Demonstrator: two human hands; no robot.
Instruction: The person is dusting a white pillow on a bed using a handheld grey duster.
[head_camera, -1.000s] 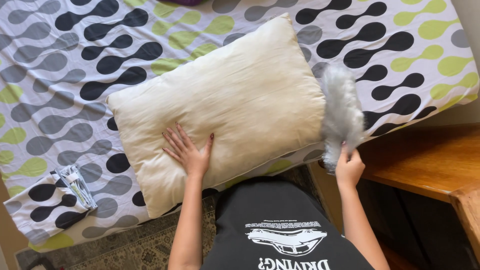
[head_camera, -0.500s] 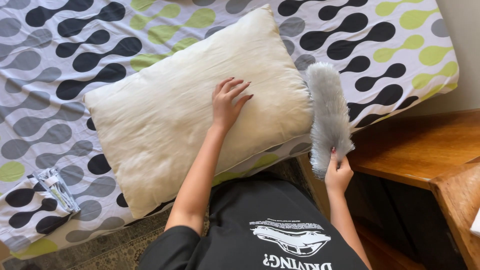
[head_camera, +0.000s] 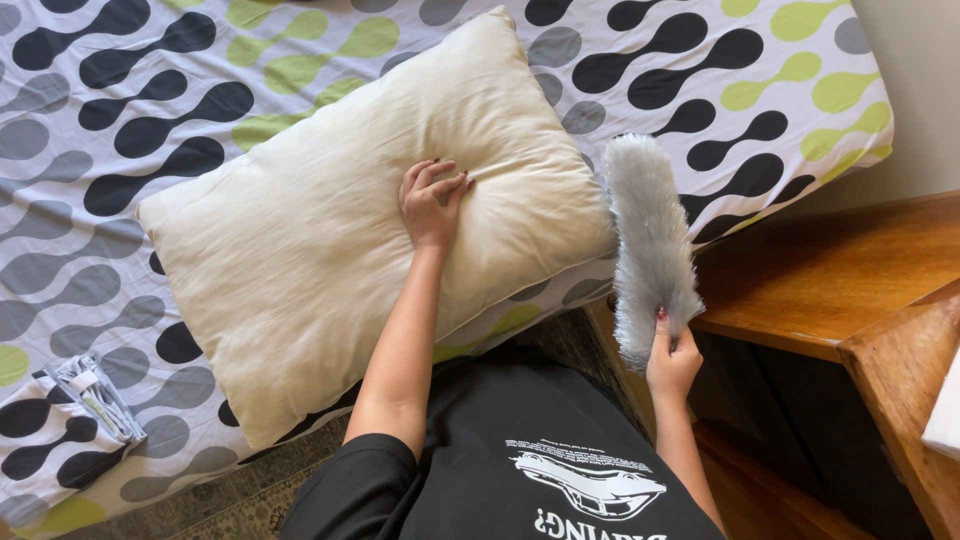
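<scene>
**Dusting the pillow: hold it flat, sweep along it**

Cream fabric pillow lies across the patterned grey-green-black bedsheet. Left hand rests on it, fingers curled, gripping nothing; best flattened to pin it. Right hand is closed around the fluffy grey duster, beside the pillow's right edge. Duster handle is hidden in the fist; wooden side table is cut off.

The pillow is coloured cream, with faint yellowish staining. The sheet is patterned with rounded, linked blobs in black, grey and lime green on white. The duster is seen in pale grey, the shirt in black with a white print, the table in warm brown wood, and the nails of the left hand are painted dark red.
</scene>
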